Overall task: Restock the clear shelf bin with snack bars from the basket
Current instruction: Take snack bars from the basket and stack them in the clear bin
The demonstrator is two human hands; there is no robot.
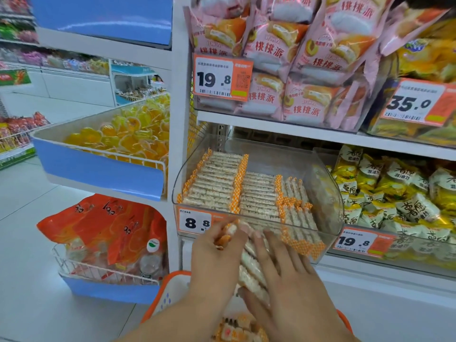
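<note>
A clear shelf bin (pixel 328 193) holds rows of snack bars (pixel 217 183) in clear wrappers with orange checkered ends. Just in front of the bin's lower edge, both my hands carry a stack of the same snack bars (pixel 251 270). My left hand (pixel 214 257) grips the stack's left end, fingers curled round the orange ends. My right hand (pixel 286 275) lies flat over the stack's right side, fingers straight, thumb under it. Below my arms sits an orange basket (pixel 170 290) with more bars (pixel 237 329) in it.
An 8.8 price tag (pixel 195 222) hangs on the bin's front. Yellow snack bags (pixel 394 193) fill the bin to the right, pink cake bags (pixel 283 58) the shelf above. On the left stand a blue-fronted bin of yellow jellies (pixel 123 137) and a wire basket of orange packs (pixel 111 233).
</note>
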